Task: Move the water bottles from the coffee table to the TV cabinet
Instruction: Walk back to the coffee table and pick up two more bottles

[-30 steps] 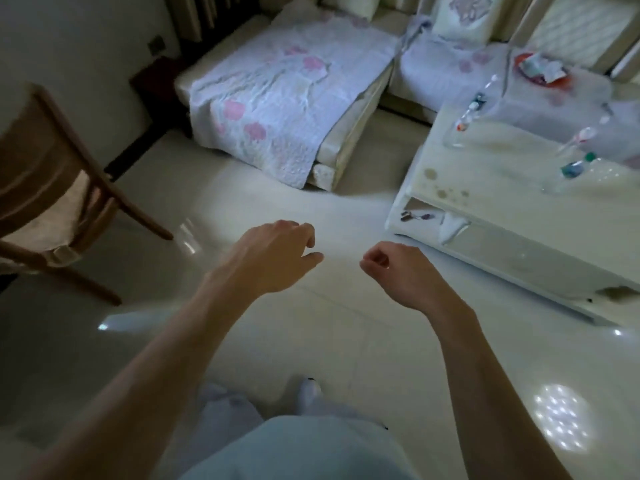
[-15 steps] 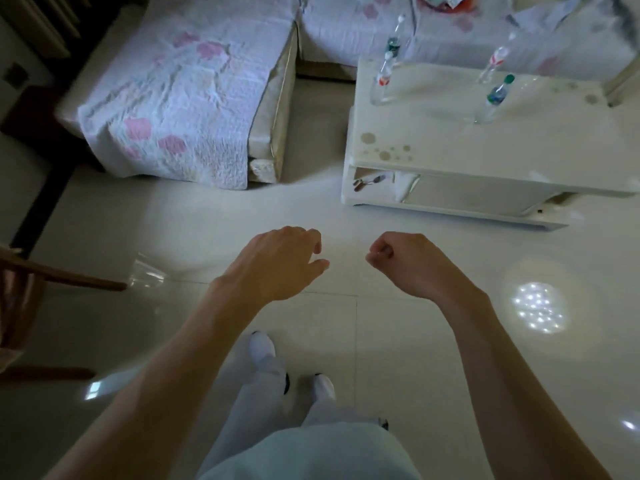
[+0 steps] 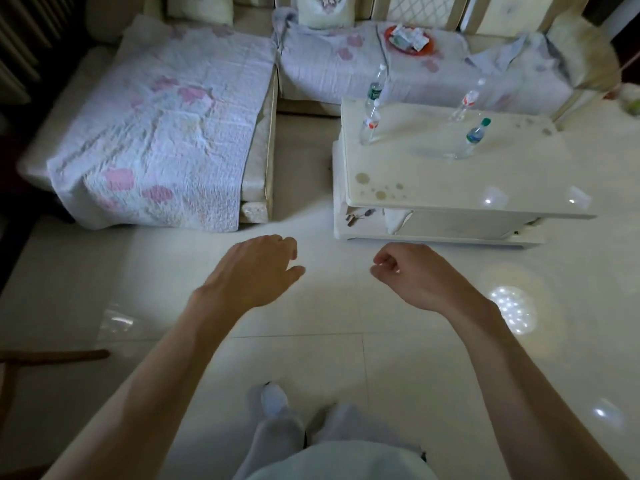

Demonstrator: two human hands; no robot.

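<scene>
Several clear water bottles stand on the white coffee table: a red-labelled one at the near left corner, a green-labelled one behind it, a red-labelled one at the back, and a green-capped one further right. Both hands hover over the floor in front of the table, well short of the bottles. My left hand is empty with fingers loosely curled. My right hand is curled into a loose fist holding nothing. No TV cabinet is in view.
A sofa with a pink-flowered quilt runs along the left and back. On it lies a red plate with packets. A wooden chair leg pokes in at the lower left. The floor is glossy white tile.
The view has swung toward the coffee table and it now looks closer and more centred; the chair has slid out at the left. Both hands keep the same pose.
</scene>
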